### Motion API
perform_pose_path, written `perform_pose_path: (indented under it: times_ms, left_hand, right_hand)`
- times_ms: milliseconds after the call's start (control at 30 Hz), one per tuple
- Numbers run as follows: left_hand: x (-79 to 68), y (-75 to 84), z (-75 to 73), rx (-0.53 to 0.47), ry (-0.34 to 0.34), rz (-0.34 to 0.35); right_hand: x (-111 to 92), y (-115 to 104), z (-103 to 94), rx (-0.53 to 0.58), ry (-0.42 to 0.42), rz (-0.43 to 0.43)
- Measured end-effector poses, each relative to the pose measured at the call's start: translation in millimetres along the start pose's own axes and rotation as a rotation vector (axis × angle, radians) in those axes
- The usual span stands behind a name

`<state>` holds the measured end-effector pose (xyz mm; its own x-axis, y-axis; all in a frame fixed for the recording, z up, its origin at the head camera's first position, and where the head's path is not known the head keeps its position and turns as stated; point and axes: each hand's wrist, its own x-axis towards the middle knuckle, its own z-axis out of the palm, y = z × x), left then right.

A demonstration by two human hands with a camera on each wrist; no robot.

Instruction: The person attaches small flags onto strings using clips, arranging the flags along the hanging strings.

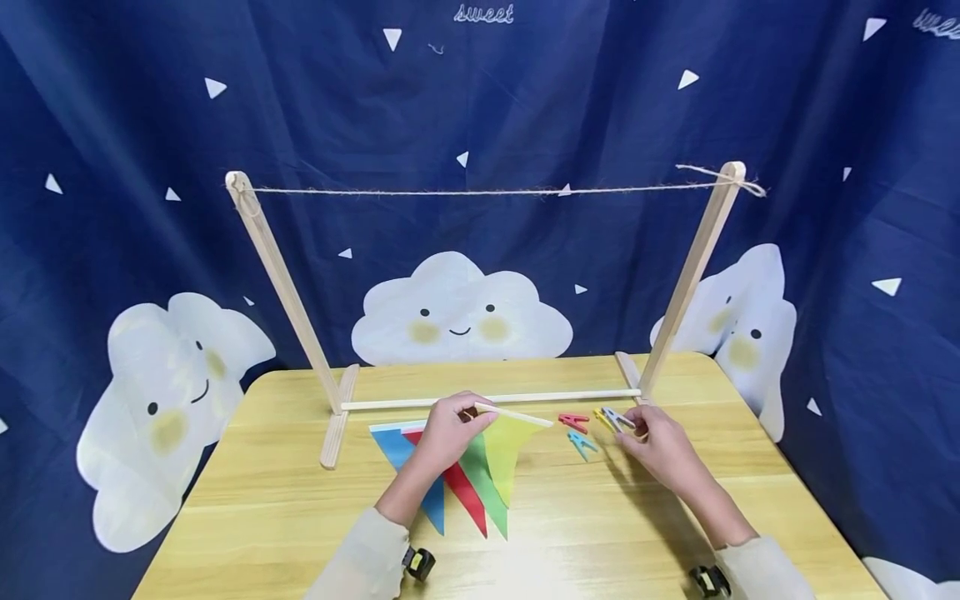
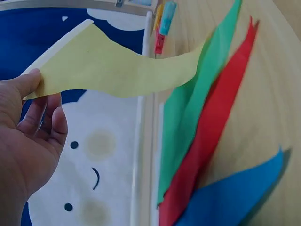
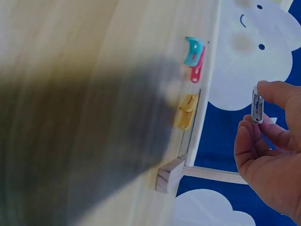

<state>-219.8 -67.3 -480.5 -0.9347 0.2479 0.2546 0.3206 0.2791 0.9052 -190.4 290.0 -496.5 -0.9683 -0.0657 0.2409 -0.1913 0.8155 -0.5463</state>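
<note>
My left hand [image 1: 452, 431] pinches one end of the white top edge of a yellow triangular pennant [image 2: 117, 70], which is raised off the table with its point hanging down. Under it lie a green pennant [image 1: 476, 464], a red pennant [image 1: 463, 490] and a blue pennant [image 1: 401, 447], overlapping on the table. In my right hand [image 1: 663, 446] a grey-white clothespin [image 3: 257, 106] is pinched between thumb and fingers, lifted above the table. Near it on the wood lie a yellow clothespin [image 3: 187, 112], a red clothespin [image 1: 573, 422] and a blue clothespin [image 1: 581, 444].
A wooden frame stands at the back, with a left post [image 1: 285, 283], a right post [image 1: 693, 275] and a low white crossbar [image 1: 525, 397]. Twine [image 1: 450, 192] is strung between the post tops. A dark blue curtain [image 1: 480, 100] with clouds hangs behind the table [image 1: 255, 517].
</note>
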Motion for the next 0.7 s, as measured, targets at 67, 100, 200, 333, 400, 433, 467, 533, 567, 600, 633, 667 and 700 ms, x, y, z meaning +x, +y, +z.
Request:
perform_pose_path:
  times_ms: [67, 100, 200, 333, 400, 433, 467, 533, 567, 600, 633, 667, 700]
  left_hand:
    - [0.7, 3.4, 1.3, -0.004, 0.004, 0.005]
    - [1.3, 4.7, 1.9, -0.003, 0.006, 0.007]
    - [3.7, 8.4, 3.7, 0.004, 0.024, 0.008]
    - [7.8, 12.3, 5.5, 0.011, 0.052, 0.007]
    - [10.4, 13.8, 6.3, 0.004, 0.059, 0.007]
    - [11.7, 14.8, 6.6, 0.001, 0.063, 0.008]
    - [13.1, 15.5, 7.0, -0.002, 0.065, 0.008]
    - [15.8, 17.3, 7.6, -0.013, 0.068, 0.010]
    - [17.4, 18.0, 8.0, -0.014, 0.072, 0.012]
    - [18.5, 19.1, 8.1, -0.015, 0.076, 0.019]
    - [19.8, 20.3, 8.2, -0.015, 0.080, 0.021]
    - [21.0, 21.5, 8.3, -0.015, 0.084, 0.019]
    - [22.0, 23.0, 8.2, -0.018, 0.088, 0.021]
  right_hand:
    - [1, -3, -2.4, 0.000, 0.012, -0.012]
    - [2, -4, -3.7, 0.003, 0.019, -0.017]
    - [4, -8, -7.8, 0.009, 0.032, -0.030]
    - [8, -12, -12.7, 0.026, 0.042, -0.054]
    - [11, -13, -15.0, 0.035, 0.052, -0.069]
    - [12, -14, -16.2, 0.036, 0.062, -0.080]
    - [13, -15, -17.5, 0.037, 0.071, -0.089]
    - [16, -16, -19.9, 0.034, 0.094, -0.110]
    - [17, -17, -21.2, 0.034, 0.103, -0.118]
    - [18, -18, -22.3, 0.031, 0.112, -0.127]
    - [20, -18, -23.5, 0.030, 0.117, -0.135]
    - [21, -19, -24.6, 0.027, 0.122, -0.139]
    - [22, -20, -25.6, 0.025, 0.126, -0.143]
